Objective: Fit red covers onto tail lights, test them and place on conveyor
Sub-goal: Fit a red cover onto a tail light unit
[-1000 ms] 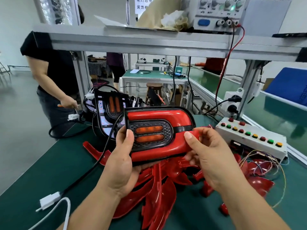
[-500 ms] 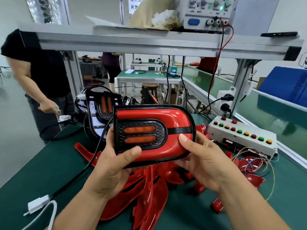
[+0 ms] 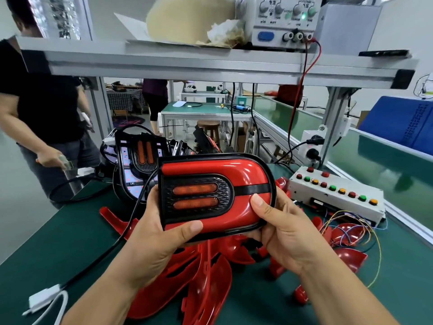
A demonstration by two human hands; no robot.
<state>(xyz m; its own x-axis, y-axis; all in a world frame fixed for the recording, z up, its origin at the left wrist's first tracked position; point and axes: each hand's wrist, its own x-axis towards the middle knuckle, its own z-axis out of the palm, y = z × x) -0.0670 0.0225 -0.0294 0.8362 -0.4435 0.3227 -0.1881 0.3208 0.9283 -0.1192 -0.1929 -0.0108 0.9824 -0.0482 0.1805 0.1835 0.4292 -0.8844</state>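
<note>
Two hands on it: your left hand [image 3: 152,240] and right hand [image 3: 281,233] each have a grip clamped on the tail light [image 3: 201,196], held over the bench [image 3: 58,242]. In the last second you've pulled it closer and levelled it. Your left thumb slid to the lower edge at 7 o'clock, and your right thumb now presses the red cover [image 3: 210,166] at 3. It looks seated, though the bottom seam's hidden. The button box [image 3: 335,191] at 2 o'clock is probably next.

Power supply [image 3: 283,19] panel reads CURRENT, COARSE, FINE, ON, OFF; other print blurred.
</note>
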